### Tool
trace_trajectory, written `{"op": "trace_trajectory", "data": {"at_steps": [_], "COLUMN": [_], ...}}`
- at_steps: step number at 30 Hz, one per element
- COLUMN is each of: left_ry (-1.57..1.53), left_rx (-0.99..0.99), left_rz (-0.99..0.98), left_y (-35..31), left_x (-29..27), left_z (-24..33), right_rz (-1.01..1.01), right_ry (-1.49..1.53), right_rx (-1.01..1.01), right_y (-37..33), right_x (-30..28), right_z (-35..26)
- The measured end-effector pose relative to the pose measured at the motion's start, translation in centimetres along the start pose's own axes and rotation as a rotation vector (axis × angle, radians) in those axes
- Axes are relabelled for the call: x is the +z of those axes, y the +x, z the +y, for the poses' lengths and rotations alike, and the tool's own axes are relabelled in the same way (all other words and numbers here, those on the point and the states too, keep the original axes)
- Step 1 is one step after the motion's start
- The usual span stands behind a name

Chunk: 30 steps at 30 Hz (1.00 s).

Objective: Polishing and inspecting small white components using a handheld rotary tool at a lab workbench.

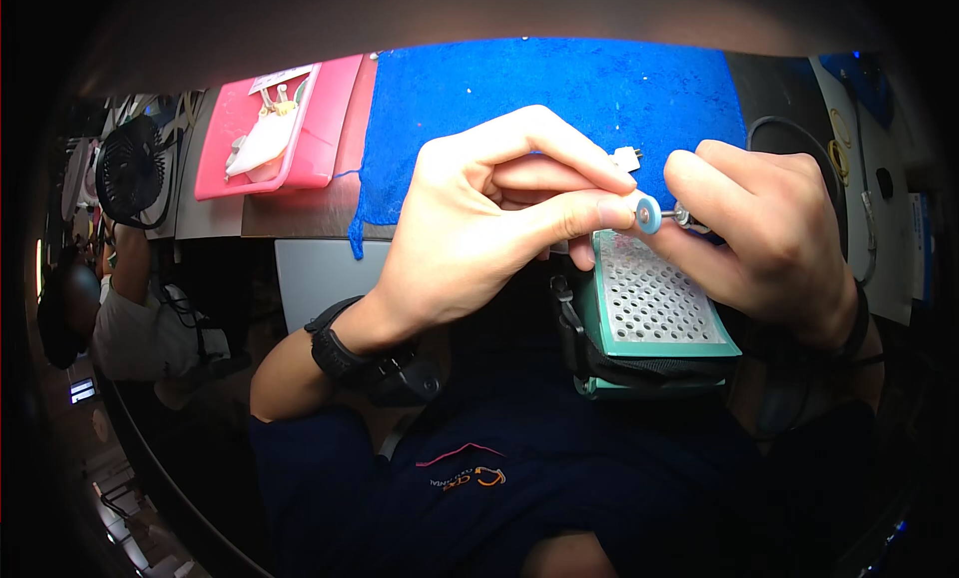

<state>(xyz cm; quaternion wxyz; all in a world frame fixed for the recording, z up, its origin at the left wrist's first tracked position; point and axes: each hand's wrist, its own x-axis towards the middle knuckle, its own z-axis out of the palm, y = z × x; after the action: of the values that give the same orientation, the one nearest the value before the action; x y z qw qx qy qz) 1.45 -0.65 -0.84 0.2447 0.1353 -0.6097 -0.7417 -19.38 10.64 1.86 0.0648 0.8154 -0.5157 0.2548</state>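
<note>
My right hand (764, 233) is closed around a rotary handpiece (683, 215), whose body is mostly hidden by the fingers. At its tip, a thin shank carries a small blue disc (648, 214). My left hand (489, 203) is closed in a pinch right beside the disc, thumb tip against its edge as seen from here. Whatever is between those fingers is hidden. Just beyond the left index fingertip shows a small white piece with short metal prongs (626, 158); I cannot tell whether it lies on the blue cloth (544, 83).
Below my hands is a teal box with a perforated light plate (664, 303). A pink bin (322, 128) holding a white item and small parts stands at the left. Farther left are a black fan (133, 170) and another person (150, 328). Cables (867, 208) run along the right.
</note>
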Motion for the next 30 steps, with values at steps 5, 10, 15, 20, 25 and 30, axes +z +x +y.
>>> {"op": "trace_trajectory", "data": {"at_steps": [5, 10, 15, 20, 25, 30], "left_ry": [0.016, 0.043, 0.035, 0.005, 0.055, 0.141], "left_rx": [0.0, 0.003, -0.004, -0.003, -0.011, 0.088], "left_rz": [0.007, 0.002, 0.002, 0.009, -0.014, 0.106], "left_y": [0.0, 0.0, 0.1, 0.0, 0.1, 0.2], "left_x": [0.0, -0.1, -0.1, 0.0, -0.2, -0.2], "left_z": [0.0, 0.0, 0.0, -0.1, 0.2, 0.8], "right_rz": [-0.037, -0.02, -0.028, -0.02, -0.025, -0.006], "right_ry": [-0.015, -0.005, -0.001, -0.001, 0.025, 0.063], "right_rx": [0.023, 0.025, 0.024, 0.03, 0.054, 0.149], "right_y": [0.0, -0.1, -0.2, 0.0, -0.1, 0.0], "right_x": [-0.3, 0.0, -0.1, 0.0, 0.1, 0.8], "right_z": [0.1, -0.1, -0.1, -0.2, 0.0, 2.6]}}
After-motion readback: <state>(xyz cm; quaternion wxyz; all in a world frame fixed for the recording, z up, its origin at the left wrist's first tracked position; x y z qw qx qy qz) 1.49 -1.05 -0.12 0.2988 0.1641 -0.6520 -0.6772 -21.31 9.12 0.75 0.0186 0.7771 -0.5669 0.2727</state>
